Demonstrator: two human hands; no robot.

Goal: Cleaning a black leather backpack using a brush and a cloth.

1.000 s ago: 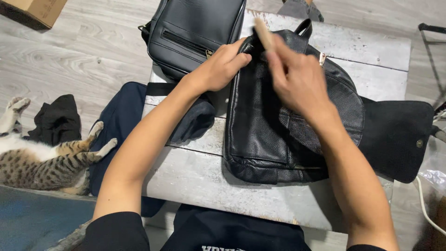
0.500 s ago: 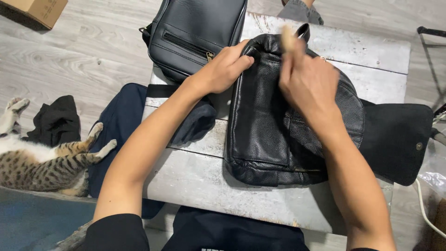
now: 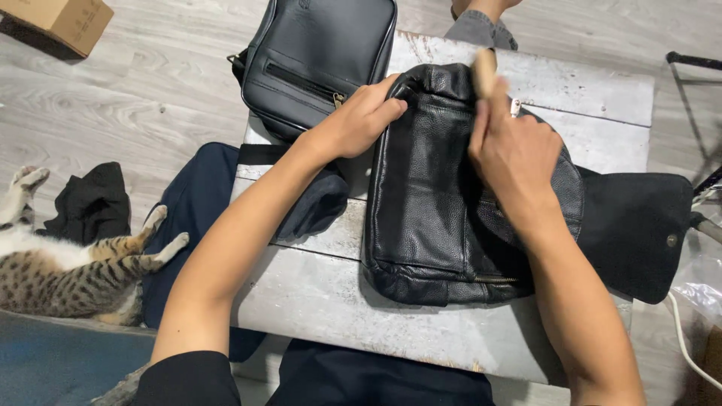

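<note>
Gripping black leather bag (image 3: 421, 203) corner: left hand (image 3: 353, 120) curled | right hand (image 3: 515, 154) closed around pale brush (image 3: 483, 71)

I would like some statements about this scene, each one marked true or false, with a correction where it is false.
1. The left hand grips the top edge of the black leather bag. True.
2. The right hand is empty. False: it holds a light-coloured tool, apparently a brush handle.
3. A striped cat lies on the floor. True.
4. The second black bag lies on top of the leather bag. False: it lies beside it, at the table's far-left corner.
5. The cardboard box stands on the table. False: it is on the floor.
</note>
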